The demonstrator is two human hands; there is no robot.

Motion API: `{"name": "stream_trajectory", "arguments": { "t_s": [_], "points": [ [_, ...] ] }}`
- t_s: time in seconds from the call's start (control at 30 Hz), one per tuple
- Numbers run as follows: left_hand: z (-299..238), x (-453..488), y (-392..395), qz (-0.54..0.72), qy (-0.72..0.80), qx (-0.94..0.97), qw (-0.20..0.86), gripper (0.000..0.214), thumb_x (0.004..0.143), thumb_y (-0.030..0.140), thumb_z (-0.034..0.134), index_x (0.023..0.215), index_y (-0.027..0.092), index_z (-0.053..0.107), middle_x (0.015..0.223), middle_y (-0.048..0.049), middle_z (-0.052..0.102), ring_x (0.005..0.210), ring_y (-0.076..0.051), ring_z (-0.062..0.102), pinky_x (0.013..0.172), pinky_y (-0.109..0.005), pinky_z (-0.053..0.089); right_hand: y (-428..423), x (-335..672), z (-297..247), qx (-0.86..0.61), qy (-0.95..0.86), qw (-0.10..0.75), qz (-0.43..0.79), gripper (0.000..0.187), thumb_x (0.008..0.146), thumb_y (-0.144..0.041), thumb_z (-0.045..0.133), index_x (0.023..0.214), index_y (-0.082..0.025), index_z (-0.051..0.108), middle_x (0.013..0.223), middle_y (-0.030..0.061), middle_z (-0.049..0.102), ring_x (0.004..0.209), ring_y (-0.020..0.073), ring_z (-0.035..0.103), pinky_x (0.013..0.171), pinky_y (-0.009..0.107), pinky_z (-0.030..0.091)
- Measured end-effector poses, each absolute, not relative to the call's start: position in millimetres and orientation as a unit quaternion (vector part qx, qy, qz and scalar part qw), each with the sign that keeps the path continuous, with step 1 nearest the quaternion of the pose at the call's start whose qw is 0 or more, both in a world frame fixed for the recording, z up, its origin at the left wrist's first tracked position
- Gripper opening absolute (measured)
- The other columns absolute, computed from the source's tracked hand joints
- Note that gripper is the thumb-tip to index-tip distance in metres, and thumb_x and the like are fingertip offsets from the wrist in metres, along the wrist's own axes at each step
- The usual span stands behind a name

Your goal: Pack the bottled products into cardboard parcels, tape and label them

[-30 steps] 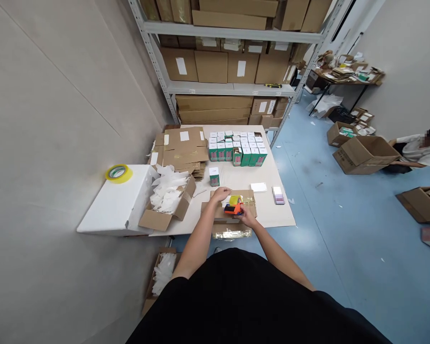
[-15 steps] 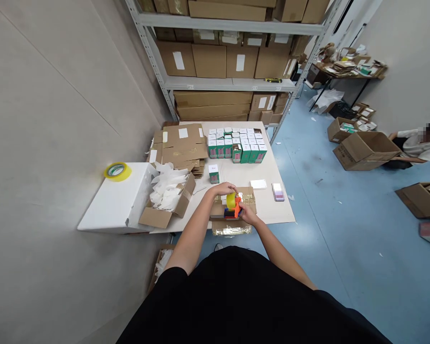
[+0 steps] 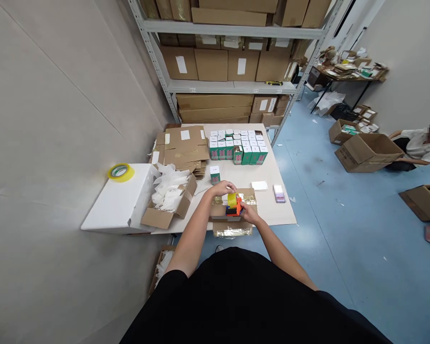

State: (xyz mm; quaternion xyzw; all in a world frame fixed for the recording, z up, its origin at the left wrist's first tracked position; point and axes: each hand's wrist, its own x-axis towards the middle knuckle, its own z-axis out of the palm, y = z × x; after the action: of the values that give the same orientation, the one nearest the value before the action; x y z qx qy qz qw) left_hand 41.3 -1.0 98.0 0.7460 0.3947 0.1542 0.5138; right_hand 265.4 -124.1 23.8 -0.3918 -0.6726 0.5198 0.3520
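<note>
A small brown cardboard box (image 3: 249, 197) lies at the near edge of the white table (image 3: 272, 210), shiny tape on its near flap. My right hand (image 3: 250, 214) grips an orange tape dispenser (image 3: 235, 207) with a yellow roll, tilted up on top of the box. My left hand (image 3: 222, 188) rests on the box's far left part, fingers curled over it. A single green and white carton (image 3: 215, 174) stands just beyond my left hand.
Several green and white cartons (image 3: 236, 145) stand in rows at the table's far end beside flattened cardboard (image 3: 182, 145). An open box of white packing paper (image 3: 166, 200) sits left, with a tape roll (image 3: 120, 172) on a white block. Shelving holds brown boxes; a person (image 3: 421, 145) sits at right.
The dispenser has tipped up from lying flat on the box, its yellow roll now raised. My left hand slid a little to the right along the box's far edge.
</note>
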Motion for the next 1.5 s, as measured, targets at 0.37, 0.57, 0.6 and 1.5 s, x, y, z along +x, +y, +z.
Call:
{"name": "stream_trajectory", "arguments": {
  "t_s": [0.37, 0.57, 0.6, 1.5],
  "points": [
    [101.2, 43.9, -19.0, 0.223, 0.442, 0.729, 0.474, 0.033, 0.087, 0.044, 0.069, 0.097, 0.015, 0.081, 0.101, -0.0094, 0.08, 0.093, -0.023, 0.07, 0.088, -0.032, 0.054, -113.5, 270.0, 23.6, -0.402, -0.664, 0.346, 0.527, 0.023, 0.078, -0.036, 0.073, 0.095, -0.023, 0.067, 0.098, 0.0042, 0.072, 0.092, 0.0253, 0.063, 0.085, 0.038, 0.052],
    [107.8, 43.7, -23.9, 0.238, 0.451, 0.733, 0.451, 0.028, 0.089, 0.036, 0.064, 0.097, 0.015, 0.081, 0.101, -0.0086, 0.08, 0.093, -0.022, 0.07, 0.086, -0.031, 0.054, -113.4, 271.4, 30.0, -0.399, -0.667, 0.344, 0.527, 0.024, 0.079, -0.035, 0.075, 0.098, -0.023, 0.07, 0.102, 0.0047, 0.073, 0.095, 0.027, 0.065, 0.089, 0.041, 0.053],
    [109.1, 43.8, -24.3, 0.235, 0.451, 0.736, 0.446, 0.027, 0.089, 0.035, 0.064, 0.097, 0.016, 0.081, 0.099, -0.0081, 0.08, 0.092, -0.022, 0.07, 0.086, -0.031, 0.054, -113.1, 271.5, 31.7, -0.398, -0.668, 0.343, 0.528, 0.024, 0.079, -0.035, 0.075, 0.099, -0.023, 0.07, 0.103, 0.0047, 0.074, 0.096, 0.0272, 0.065, 0.09, 0.041, 0.053],
    [122.5, 8.0, -31.5, 0.308, 0.597, 0.65, 0.354, 0.016, 0.089, 0.031, 0.074, 0.094, 0.021, 0.086, 0.087, -0.0045, 0.081, 0.08, -0.019, 0.071, 0.079, -0.028, 0.053, -96.6, 299.2, 40.8, -0.614, -0.617, 0.276, 0.408, 0.053, 0.085, -0.075, 0.062, 0.086, -0.022, 0.065, 0.08, 0.0029, 0.069, 0.077, 0.0222, 0.062, 0.069, 0.031, 0.048]
  ]
}}
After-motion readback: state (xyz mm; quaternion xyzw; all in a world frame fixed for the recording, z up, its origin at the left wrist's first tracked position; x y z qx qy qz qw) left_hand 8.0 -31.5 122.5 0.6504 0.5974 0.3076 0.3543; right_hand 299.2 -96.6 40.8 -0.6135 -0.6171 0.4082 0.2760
